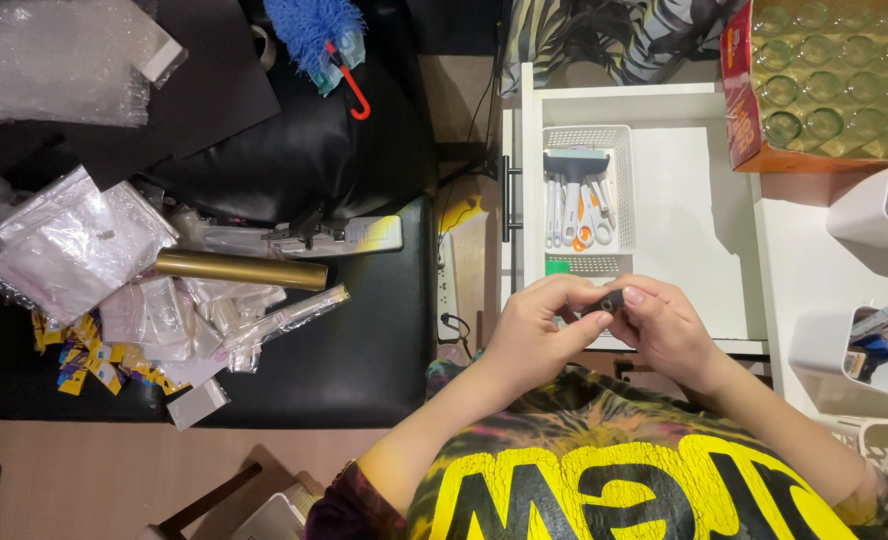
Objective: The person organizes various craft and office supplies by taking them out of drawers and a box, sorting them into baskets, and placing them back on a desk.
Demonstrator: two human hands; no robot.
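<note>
A small dark block-shaped object point(611, 300) sits pinched between the fingertips of both hands, the left hand point(544, 325) and right hand point(664, 325) curled shut around it above the open white drawer point(679, 215). Fingers cover most of it, so its kind is unclear. In the drawer, a white perforated plastic tray point(589, 200) holds white-handled tools point(576, 205).

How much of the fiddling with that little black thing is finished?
Done: the white drawer is already open, tools sitting in its tray. In hand: the left hand and right hand pinch a small black piece together. Left: it is not yet put down, so probably midway.
</note>
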